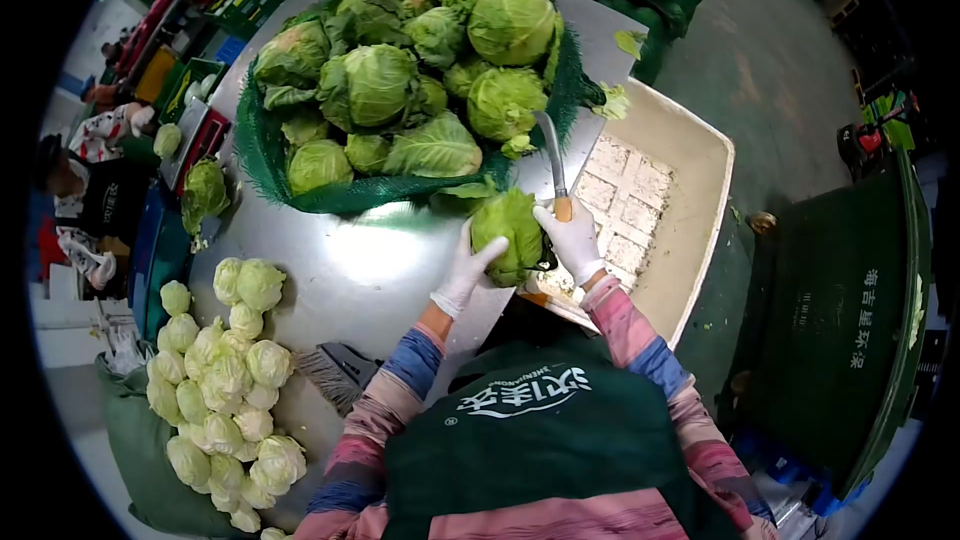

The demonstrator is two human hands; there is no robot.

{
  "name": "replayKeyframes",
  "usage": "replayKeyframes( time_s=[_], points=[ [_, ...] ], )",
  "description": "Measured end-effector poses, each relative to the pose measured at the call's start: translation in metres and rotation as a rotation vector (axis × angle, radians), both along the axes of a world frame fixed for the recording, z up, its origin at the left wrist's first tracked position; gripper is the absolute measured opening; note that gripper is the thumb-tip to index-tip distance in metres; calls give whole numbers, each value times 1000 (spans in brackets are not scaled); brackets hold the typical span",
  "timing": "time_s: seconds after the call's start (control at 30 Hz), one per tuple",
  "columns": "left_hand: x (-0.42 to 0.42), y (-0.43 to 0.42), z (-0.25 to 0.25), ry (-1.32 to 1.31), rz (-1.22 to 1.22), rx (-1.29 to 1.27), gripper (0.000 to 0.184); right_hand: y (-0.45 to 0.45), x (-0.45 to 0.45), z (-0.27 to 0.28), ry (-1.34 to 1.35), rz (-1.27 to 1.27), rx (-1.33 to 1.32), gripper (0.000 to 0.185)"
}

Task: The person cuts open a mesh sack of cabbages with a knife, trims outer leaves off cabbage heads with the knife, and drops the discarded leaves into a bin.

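My left hand, in a white glove, is closed round the side of a green cabbage, with the thumb across its front. In my gloved right hand is a curved knife with a wooden handle; its blade points up and away from me. That hand is close against the cabbage's right side, and whether it also presses on the leaves I cannot tell. Just beyond both hands, a green mesh sack lies spread on the metal table, filled with several untrimmed cabbages.
Several pale trimmed cabbages are piled at the table's left, beside a brush. A cream tub stands at the right. Further right is a large dark green bin. Another person works at the far left.
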State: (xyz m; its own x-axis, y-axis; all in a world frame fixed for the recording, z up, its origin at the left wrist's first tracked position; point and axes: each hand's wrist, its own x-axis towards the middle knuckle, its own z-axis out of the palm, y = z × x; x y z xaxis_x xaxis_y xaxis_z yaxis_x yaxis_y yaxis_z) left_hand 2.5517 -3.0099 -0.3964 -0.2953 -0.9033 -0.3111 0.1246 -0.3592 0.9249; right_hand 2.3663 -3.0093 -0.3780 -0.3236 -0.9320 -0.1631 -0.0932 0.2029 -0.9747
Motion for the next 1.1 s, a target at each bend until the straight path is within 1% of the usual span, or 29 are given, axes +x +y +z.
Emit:
replayKeyframes(
  time_s=[0.03, 0.1, 0.13, 0.17, 0.23, 0.27, 0.3, 0.37, 0.4, 0.43, 0.47, 0.5, 0.57, 0.6, 0.63, 0.7, 0.73, 0.77, 0.8, 0.83, 0.87, 0.9, 0.93, 0.97, 1.0, 1.03, 1.1],
  points=[
    [-5, -3, -2, -3, -2, 3, 79, -1, -3, -12, 69, -15, 6, 26],
    [-12, -5, -4, -579, -177, -496, 94, 2, 0, -27, 250, 47, -34, 26],
    [-18, -2, 7, -787, -266, -532, 103, 4, 1, -8, 229, 99, -22, 29],
    [-20, -1, 14, -835, -297, -675, 105, 8, 4, -4, 192, 178, -27, 37],
    [-20, -2, 14, -856, -343, -718, 106, 18, 1, 19, 494, 370, 64, 48],
    [-20, -6, 12, -862, -357, -716, 106, 24, 2, 6, 556, 329, -145, 54],
    [-23, -9, 16, -865, -404, -682, 110, 26, -1, 5, 545, 325, -133, 54],
    [-24, -5, 16, -868, -449, -637, 113, 28, -8, 6, 523, 399, 27, 54],
    [-22, -5, 14, -851, -423, -669, 116, 28, -11, 10, 501, 371, 4, 47],
    [-19, -5, 12, -834, -396, -701, 120, 27, -13, 4, 498, 371, 5, 47],
    [-17, -4, 10, -845, -385, -722, 123, 25, -15, -8, 468, 333, 11, 42],
    [-13, -3, 11, -849, -389, -722, 123, 24, -17, -20, 438, 294, 16, 37],
    [-5, -1, 18, -750, -416, -644, 122, 23, -29, -39, 452, 185, -28, 24],
    [0, -1, 21, -727, -418, -610, 113, 23, -39, -49, 497, 156, -47, 23],
    [5, 1, 22, -729, -421, -610, 113, 25, -49, -60, 543, 126, -67, 22],
    [20, 5, 21, -713, -410, -578, 108, 33, -71, -91, 488, -9, 72, 24],
    [29, 6, 21, -711, -398, -526, 105, 35, -84, -104, 499, -34, 198, 27],
    [37, 7, 21, -716, -397, -524, 105, 37, -97, -113, 508, -58, 324, 29],
    [45, 7, 22, -692, -376, -441, 104, 41, -106, -118, 565, -52, 327, 33],
    [50, 9, 24, -666, -354, -353, 104, 47, -106, -105, 719, -58, 290, 40],
    [51, 12, 23, -706, -314, -403, 99, 50, -104, -92, 715, -65, 268, 41],
    [48, 15, 20, -709, -311, -393, 99, 53, -99, -74, 713, -70, 247, 43],
    [41, 17, 16, -737, -206, -280, 98, 54, -90, -54, 614, -67, 226, 39],
    [35, 18, 10, -761, -101, -166, 97, 57, -77, -41, 615, -58, 228, 39],
    [30, 19, 3, -788, -56, -277, 94, 61, -62, -31, 484, 21, 100, 42],
    [23, 18, 4, -787, -57, -271, 94, 62, -47, -22, 349, 95, -26, 45],
    [6, 18, 10, -723, -68, -403, 94, 60, -16, -7, 211, 212, -36, 43]
  ],
)
